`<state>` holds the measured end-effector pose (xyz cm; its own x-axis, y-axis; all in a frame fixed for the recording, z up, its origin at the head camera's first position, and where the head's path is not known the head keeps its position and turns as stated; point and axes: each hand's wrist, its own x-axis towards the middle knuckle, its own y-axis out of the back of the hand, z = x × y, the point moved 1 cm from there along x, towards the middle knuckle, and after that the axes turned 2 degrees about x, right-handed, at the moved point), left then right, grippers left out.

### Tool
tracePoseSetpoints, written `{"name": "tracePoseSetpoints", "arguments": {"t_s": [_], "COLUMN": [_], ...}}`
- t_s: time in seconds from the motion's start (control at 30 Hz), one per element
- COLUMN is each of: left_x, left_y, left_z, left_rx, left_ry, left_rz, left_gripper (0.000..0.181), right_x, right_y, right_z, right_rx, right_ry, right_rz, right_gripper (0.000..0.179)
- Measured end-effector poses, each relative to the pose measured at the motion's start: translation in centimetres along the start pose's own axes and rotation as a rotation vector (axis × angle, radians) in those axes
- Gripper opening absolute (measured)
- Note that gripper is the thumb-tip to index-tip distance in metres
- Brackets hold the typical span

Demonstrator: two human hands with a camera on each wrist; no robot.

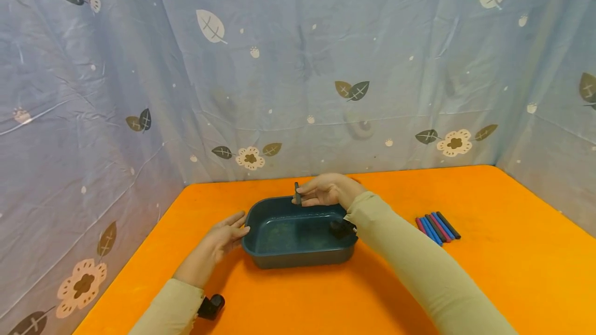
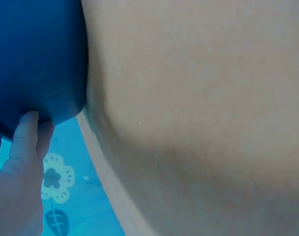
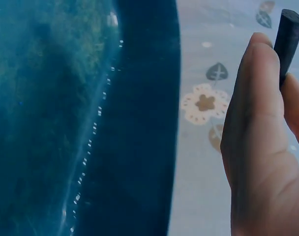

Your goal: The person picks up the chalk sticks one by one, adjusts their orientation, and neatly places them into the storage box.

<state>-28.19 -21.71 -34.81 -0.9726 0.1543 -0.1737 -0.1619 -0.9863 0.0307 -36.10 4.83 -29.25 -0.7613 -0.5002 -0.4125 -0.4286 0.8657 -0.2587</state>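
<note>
A dark teal rectangular basin [image 1: 302,260] with rounded corners sits on the orange table. Inside it, a shiny line dotted with small bubbles runs along the wall, like the edge of shallow water. My left hand [image 1: 223,234] is at the basin's left end, its nearly straight fingers [image 2: 25,135] touching the outer wall. Above the far rim, my right hand [image 1: 328,190] pinches a short dark grey cylindrical stick [image 3: 289,37] between thumb and fingers. The stick stands roughly upright, its flat top end sticking out past the fingertips.
To the right of the basin, several red, blue and dark sticks [image 1: 437,228] lie side by side on the orange table [image 1: 507,211]. A pale blue curtain [image 1: 298,66] with leaves and flowers hangs behind the table and along its sides.
</note>
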Motion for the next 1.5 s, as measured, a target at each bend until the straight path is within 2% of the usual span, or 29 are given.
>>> {"name": "tracePoseSetpoints", "arguments": {"t_s": [0.07, 0.17, 0.27, 0.3, 0.5, 0.53, 0.63, 0.77, 0.9, 1.0, 1.27, 1.5], "left_x": [0.0, 0.1, 0.1, 0.1, 0.1, 0.1, 0.1, 0.0, 0.1, 0.1, 0.1, 0.1], "left_y": [0.0, 0.0, 0.0, 0.0, 0.0, 0.0, 0.0, -0.1, -0.1, -0.2, -0.2, -0.2], "left_z": [0.0, -0.1, 0.0, 0.0, 0.0, 0.0, -0.1, -0.2, -0.1, 0.0, 0.1, 0.0], "left_rx": [-0.001, 0.003, 0.005, 0.004, 0.013, 0.014, 0.012, 0.021, 0.025, 0.020, 0.010, 0.020], "left_ry": [0.001, 0.004, 0.007, 0.007, 0.012, 0.013, 0.011, 0.009, 0.013, 0.016, 0.011, 0.019], "left_rz": [0.001, 0.003, 0.012, 0.013, 0.017, 0.020, 0.024, 0.028, 0.039, 0.044, 0.034, 0.040], "left_gripper": [0.066, 0.066, 0.066, 0.066, 0.065, 0.065, 0.065, 0.065, 0.064, 0.063, 0.064, 0.063], "right_x": [0.5, 1.3, 2.3, 3.5, 5.1, 4.3, 4.5, 4.6, 5.2, 5.7, 5.8, 5.9], "right_y": [-0.3, -0.8, -1.3, -0.8, -2.2, -3.1, -3.8, -4.1, -4.2, -4.2, -4.0, -4.1], "right_z": [0.3, 0.7, 1.0, 1.3, 2.2, 2.1, 2.5, 3.0, 3.4, 3.8, 4.7, 4.8], "right_rx": [0.008, -0.002, -0.022, -0.014, -0.096, -0.122, -0.143, -0.211, -0.286, -0.300, -0.377, -0.396], "right_ry": [-0.016, -0.041, -0.060, -0.068, -0.120, -0.132, -0.165, -0.185, -0.225, -0.251, -0.227, -0.232], "right_rz": [0.018, 0.033, 0.027, -0.004, 0.027, 0.069, 0.100, 0.102, 0.106, 0.118, 0.114, 0.119], "right_gripper": [0.015, 0.029, 0.036, 0.034, 0.028, 0.027, 0.022, 0.022, 0.011, 0.005, 0.029, 0.031]}}
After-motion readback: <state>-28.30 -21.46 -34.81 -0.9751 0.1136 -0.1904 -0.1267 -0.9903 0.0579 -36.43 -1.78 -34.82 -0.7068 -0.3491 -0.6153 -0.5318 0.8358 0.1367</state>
